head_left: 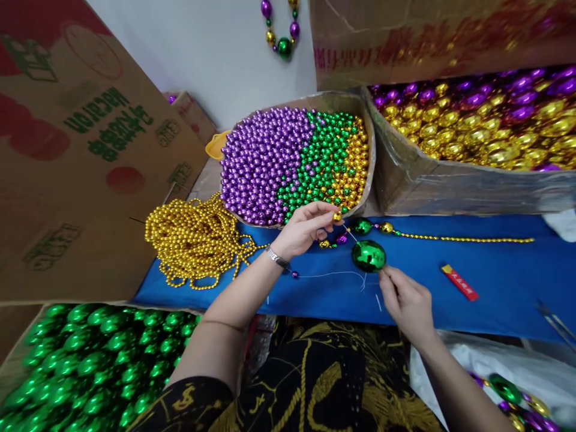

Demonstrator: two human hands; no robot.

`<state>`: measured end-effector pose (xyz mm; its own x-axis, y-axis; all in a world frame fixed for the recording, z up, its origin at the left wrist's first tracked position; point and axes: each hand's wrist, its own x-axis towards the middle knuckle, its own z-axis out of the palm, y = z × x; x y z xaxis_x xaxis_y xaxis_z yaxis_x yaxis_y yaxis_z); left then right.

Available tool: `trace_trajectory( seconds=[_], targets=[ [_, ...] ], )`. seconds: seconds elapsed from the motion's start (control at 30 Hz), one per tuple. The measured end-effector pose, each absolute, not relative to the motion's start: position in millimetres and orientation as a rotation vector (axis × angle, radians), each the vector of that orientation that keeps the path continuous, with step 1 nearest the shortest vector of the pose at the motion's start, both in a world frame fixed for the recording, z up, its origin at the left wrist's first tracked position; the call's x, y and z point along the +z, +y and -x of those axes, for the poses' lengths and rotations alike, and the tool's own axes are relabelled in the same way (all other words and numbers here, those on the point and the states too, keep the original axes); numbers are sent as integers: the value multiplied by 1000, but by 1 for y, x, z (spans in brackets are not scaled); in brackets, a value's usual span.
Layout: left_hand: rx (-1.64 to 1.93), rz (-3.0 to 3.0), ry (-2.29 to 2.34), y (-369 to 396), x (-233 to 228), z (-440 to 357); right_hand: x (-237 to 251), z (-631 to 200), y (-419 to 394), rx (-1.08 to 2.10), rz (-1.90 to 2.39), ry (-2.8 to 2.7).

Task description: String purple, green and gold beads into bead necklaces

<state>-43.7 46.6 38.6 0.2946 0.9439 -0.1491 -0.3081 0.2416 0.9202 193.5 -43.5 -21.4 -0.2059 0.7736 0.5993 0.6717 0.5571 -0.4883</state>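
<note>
My left hand (308, 228) pinches a small gold bead (337, 216) at its fingertips, just in front of the box of small beads. My right hand (407, 300) is closed at the near end of a large shiny green bead (369, 256). A thin straight line, needle or taut thread, runs between the green bead and the gold one. On the blue cloth behind them lies a strand of mixed beads (386, 227), partly hidden by my left hand. A loose thread with a small purple bead (295, 274) trails below my left wrist.
An open box of small purple, green and gold beads (265, 162) stands behind my hands. Gold bead strands (193, 240) are heaped at left. A red packet (459, 282) and scissors-like metal tool (555, 321) lie right. Large green beads (94, 360) fill a box lower left.
</note>
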Motion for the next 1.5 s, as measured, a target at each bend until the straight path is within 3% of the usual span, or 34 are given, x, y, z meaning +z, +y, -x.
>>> trace_trajectory(
  seconds=[0.77, 0.93, 1.07, 1.3, 1.5],
  targets=[
    [986, -1486, 957, 38, 32, 35, -45, -196, -40, 154, 1285, -1967],
    [948, -1677, 1088, 27, -1, 7, -83, -207, -30, 344, 1503, -2014],
    [967, -1810, 1080, 23, -14, -4, -93, -224, -29, 235, 1610, -2055],
    [958, -2015, 894, 47, 66, -15, -41, -213, -9, 346, 1304, -1907],
    [678, -1890, 561, 106, 127, -53, -24, -215, 4, 533, 1218, -1651]
  ],
)
